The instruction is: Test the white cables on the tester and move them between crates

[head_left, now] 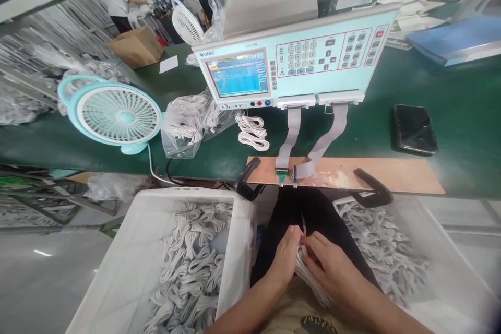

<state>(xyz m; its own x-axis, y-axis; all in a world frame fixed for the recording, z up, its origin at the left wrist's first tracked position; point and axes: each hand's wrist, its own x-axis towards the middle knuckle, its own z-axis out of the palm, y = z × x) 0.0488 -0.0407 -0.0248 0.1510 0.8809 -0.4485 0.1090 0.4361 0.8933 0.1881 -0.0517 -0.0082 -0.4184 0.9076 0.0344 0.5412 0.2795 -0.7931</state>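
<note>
Over my lap, both hands close on one coiled white cable bundle (309, 276). My left hand (286, 255) grips its left side with curled fingers. My right hand (331, 263) pinches the top of the coil, where a thin cable end sticks upward. A white bin (129, 250) full of coiled white cables sits left of my legs. Another bin (442, 271) with similar coils lies to my right. Ahead, a pale cable tester (297, 57) with a lit screen stands on the green bench.
A wooden board (391, 173) with two black clamps holds grey ribbon cables and a green connector (282, 173). A teal fan (113, 114), bagged cables (188, 125), loose coils (252, 133) and a black phone (414, 128) rest on the green bench. People work in the background.
</note>
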